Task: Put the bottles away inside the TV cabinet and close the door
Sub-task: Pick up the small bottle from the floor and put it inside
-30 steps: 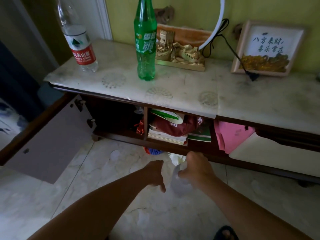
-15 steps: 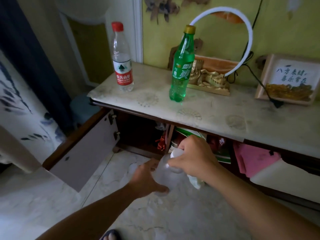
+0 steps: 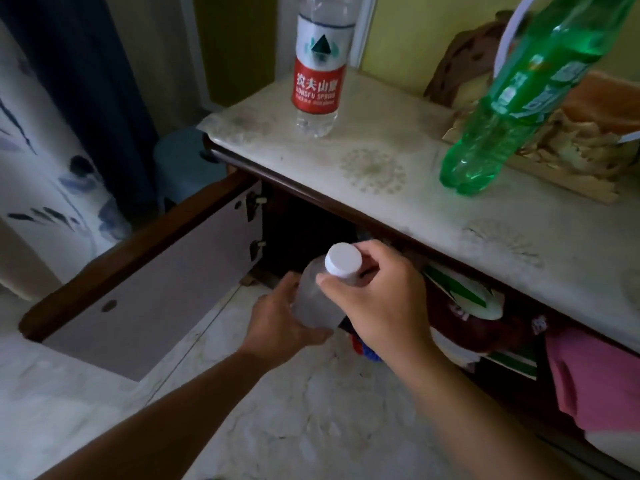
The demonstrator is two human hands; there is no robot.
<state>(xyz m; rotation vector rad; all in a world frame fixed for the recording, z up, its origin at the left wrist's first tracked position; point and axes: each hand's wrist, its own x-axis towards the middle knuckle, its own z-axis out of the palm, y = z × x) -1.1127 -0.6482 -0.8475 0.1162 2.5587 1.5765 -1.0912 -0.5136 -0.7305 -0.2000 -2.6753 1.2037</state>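
A clear bottle with a white cap (image 3: pixel 320 292) is tilted in front of the dark open compartment (image 3: pixel 304 230) of the TV cabinet. My left hand (image 3: pixel 284 320) cups its body from below. My right hand (image 3: pixel 384 299) grips its neck just under the cap. The cabinet door (image 3: pixel 152 282) stands swung open to the left. On the cabinet top (image 3: pixel 398 188) stand a clear water bottle with a red label (image 3: pixel 317 88) at the left and a green soda bottle (image 3: pixel 495 119) to its right.
The open shelf to the right holds books and a dark red bag (image 3: pixel 478 327), with a pink cloth (image 3: pixel 592 382) hanging further right. A carved ornament (image 3: pixel 571 140) sits behind the green bottle. A blue stool (image 3: pixel 183 164) stands left of the cabinet. Pale tiled floor lies below.
The view has come closer to the cabinet and lower. Both hands have carried the clear bottle up and left, toward the open left compartment; the white cap now shows.
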